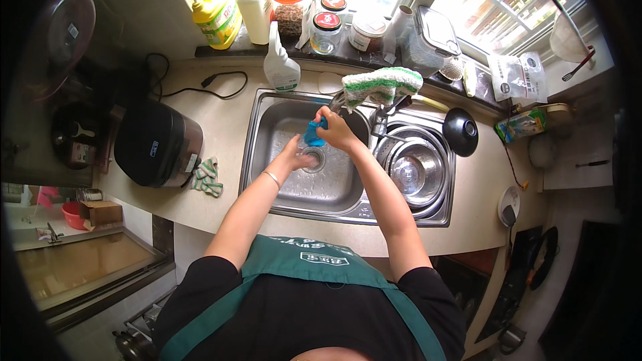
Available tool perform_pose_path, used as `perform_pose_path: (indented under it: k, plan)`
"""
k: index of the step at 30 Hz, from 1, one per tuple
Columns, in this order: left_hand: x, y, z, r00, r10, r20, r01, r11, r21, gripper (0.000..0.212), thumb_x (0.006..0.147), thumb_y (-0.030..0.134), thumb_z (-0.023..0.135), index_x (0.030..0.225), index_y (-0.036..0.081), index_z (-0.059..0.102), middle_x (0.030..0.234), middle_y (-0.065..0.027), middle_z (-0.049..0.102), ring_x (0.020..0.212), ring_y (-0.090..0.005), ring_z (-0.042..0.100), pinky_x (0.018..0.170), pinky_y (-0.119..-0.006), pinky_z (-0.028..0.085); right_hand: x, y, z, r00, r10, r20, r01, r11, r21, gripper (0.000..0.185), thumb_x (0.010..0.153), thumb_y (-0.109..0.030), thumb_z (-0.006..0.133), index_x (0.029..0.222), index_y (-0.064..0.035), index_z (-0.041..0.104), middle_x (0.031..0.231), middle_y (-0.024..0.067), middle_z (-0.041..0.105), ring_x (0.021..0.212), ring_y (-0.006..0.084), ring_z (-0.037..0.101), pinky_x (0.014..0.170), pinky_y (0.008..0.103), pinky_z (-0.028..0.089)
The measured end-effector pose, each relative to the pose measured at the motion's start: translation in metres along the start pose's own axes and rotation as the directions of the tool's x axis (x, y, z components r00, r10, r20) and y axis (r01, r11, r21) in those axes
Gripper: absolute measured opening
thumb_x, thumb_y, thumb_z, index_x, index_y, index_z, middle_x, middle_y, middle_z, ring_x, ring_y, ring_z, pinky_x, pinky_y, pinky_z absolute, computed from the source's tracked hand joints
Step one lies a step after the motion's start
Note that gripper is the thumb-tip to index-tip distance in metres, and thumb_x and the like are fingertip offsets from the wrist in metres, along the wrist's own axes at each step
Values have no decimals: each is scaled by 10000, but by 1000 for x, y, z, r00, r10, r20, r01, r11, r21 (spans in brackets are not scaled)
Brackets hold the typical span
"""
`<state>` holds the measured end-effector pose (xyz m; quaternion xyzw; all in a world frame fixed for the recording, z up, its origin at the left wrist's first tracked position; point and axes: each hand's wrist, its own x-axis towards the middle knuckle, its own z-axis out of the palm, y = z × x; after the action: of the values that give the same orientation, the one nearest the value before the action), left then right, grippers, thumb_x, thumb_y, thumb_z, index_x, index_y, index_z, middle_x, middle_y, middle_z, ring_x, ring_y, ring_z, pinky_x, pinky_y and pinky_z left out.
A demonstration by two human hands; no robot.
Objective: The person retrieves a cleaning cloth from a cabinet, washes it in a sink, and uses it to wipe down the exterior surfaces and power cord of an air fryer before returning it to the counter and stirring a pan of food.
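Observation:
My right hand is closed around a crumpled blue cloth over the left basin of a stainless steel sink. Just left of the cloth, my left hand has its fingers spread and holds nothing; its edges are blurred. Beneath it shows the round drain, and water drops dot the basin floor. A green and white striped cloth hangs over the faucet behind my right hand. Whether water runs from the spout cannot be told.
Stacked steel bowls fill the right basin, with a black bowl beside it. A white spray bottle stands behind the sink. Left on the counter are a rice cooker and a striped cloth. Jars line the windowsill.

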<state>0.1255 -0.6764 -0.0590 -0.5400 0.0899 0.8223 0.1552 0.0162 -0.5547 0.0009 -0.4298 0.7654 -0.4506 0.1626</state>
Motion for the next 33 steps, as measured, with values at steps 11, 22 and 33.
perform_pose_path:
  k: [11, 22, 33]
  plan:
    - [69, 23, 29, 924, 218, 315, -116, 943, -311, 165, 846, 180, 646, 846, 82, 512, 656, -41, 521, 527, -134, 505, 569, -282, 480, -81, -67, -54, 974, 218, -63, -227, 931, -285, 218, 793, -132, 638, 911, -54, 472, 617, 178, 581, 590, 377, 603, 518, 430, 461]
    - [-4, -14, 59, 725, 139, 675, -239, 969, 56, 479, 823, 589, 503, 1000, 149, 572, 988, -42, 609, 968, -195, 560, 888, -387, 447, -46, -13, -5, 926, 81, -369, -148, 976, -157, 351, 800, -12, 520, 1150, -16, 509, 1028, 168, 607, 889, 284, 614, 786, 338, 472]
    - [4, -7, 69, 869, 146, 474, -44, 975, -220, 342, 820, 276, 672, 966, 20, 498, 860, -104, 561, 709, -188, 561, 596, -279, 525, -87, -1, -110, 748, 664, 21, -418, 496, -761, 226, 802, -136, 494, 902, 1, 644, 916, 226, 640, 885, 367, 625, 765, 433, 508]
